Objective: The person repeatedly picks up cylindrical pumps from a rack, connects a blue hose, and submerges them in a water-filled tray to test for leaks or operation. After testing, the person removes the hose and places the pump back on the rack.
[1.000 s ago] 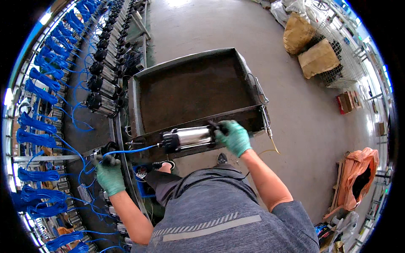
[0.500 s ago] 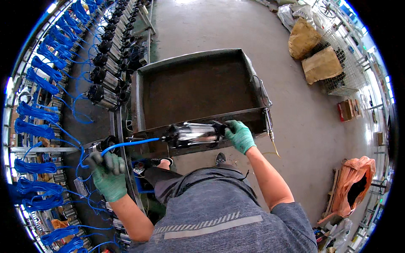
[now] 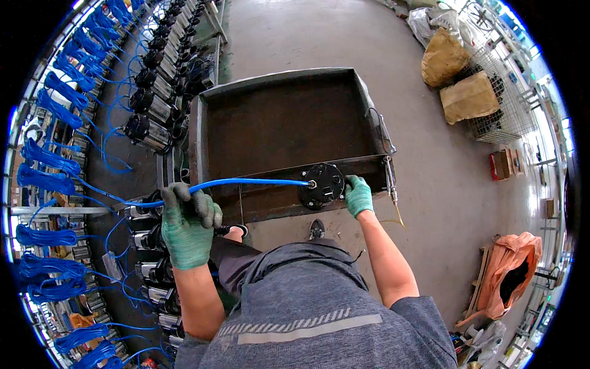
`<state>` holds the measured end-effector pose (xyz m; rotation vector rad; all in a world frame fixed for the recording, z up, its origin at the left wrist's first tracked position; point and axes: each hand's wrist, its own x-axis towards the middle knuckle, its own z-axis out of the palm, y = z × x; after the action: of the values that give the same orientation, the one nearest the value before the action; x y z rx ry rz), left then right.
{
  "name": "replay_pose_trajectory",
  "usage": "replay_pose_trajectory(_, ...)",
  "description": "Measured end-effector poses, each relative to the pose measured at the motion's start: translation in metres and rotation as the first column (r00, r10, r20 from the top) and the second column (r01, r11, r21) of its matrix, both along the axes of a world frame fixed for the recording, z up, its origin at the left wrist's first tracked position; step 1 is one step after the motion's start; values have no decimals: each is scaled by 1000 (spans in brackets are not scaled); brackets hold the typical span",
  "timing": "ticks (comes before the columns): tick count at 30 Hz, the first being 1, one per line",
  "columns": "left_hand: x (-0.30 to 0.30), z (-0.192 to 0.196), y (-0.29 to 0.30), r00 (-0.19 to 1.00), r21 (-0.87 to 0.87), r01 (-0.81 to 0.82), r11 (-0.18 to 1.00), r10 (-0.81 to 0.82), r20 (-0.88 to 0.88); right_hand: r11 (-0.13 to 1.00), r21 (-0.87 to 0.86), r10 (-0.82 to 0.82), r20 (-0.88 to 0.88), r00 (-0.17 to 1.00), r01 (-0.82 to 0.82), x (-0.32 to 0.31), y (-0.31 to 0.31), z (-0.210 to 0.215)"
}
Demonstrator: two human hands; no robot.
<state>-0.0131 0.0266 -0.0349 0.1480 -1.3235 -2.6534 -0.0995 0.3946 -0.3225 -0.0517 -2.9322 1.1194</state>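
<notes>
My right hand (image 3: 358,195), in a green glove, grips a cylindrical pump (image 3: 321,186) that is turned end-on, so I see its round black end cap. It hangs over the front rim of a large empty metal cart tray (image 3: 289,117). A blue cable (image 3: 246,182) runs from the cap's centre leftward into my left hand (image 3: 187,224), also green-gloved, which is closed around it above the rack.
A long rack (image 3: 147,123) on my left holds several similar pumps with coiled blue cables (image 3: 58,111). Concrete floor lies to the right, with two tan sacks (image 3: 458,77) by a wire cage and an orange bag (image 3: 507,277) at lower right.
The pump has swung from lying sideways to end-on, showing its black cap. My left hand has risen and pulled the blue cable taut between the hands.
</notes>
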Motion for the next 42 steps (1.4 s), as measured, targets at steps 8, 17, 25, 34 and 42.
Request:
replay_pose_trajectory(8, 8, -3, 4, 1000, 10, -6, 1000, 6, 4, 1000, 17, 4, -16, 1000, -4, -1, 0, -4)
replay_pose_trajectory(17, 18, -17, -41, 947, 45, -308, 950, 302, 112, 981, -190, 97, 269, 958, -46, -21, 7, 15)
replay_pose_trajectory(25, 26, -29, -86, 875, -219, -400, 890, 442, 197, 610, -786, 458, 455, 764, 103, -15, -75, 89)
replay_pose_trajectory(34, 13, -36, -186, 874, -152, -442, 884, 463, 147, 776, -626, 466, 490, 737, -74, -23, -173, 198)
replay_pose_trajectory(42, -11, -40, -357, 837, -411, -478, 776, 545, 56, 653, -734, 659, 429, 618, -188, -81, -403, 188)
